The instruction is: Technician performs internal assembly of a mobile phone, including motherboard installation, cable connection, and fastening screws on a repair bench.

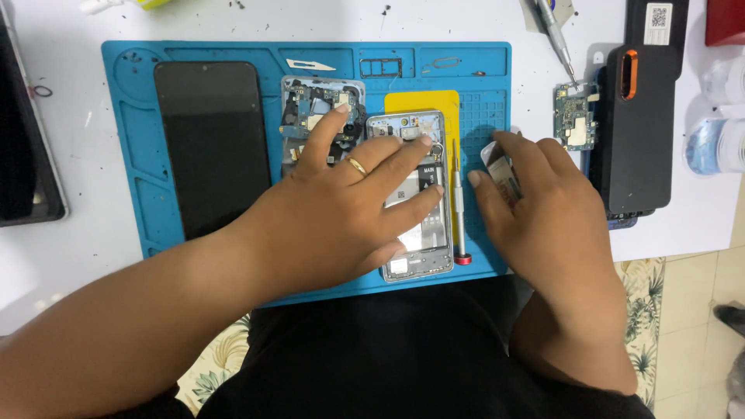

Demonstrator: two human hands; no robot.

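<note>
An opened phone body with its insides showing lies on a blue work mat. My left hand, a ring on one finger, rests flat on it with fingers spread. My right hand sits at the mat's right edge, its fingers closed around a small white and grey part. Between my two hands a thin screwdriver with a red end lies on the mat. A yellow card pokes out from under the phone's top.
A black phone screen and a stripped frame with circuitry lie to the left on the mat. Off the mat to the right are a circuit board, a black case and another screwdriver. The table edge is at lower right.
</note>
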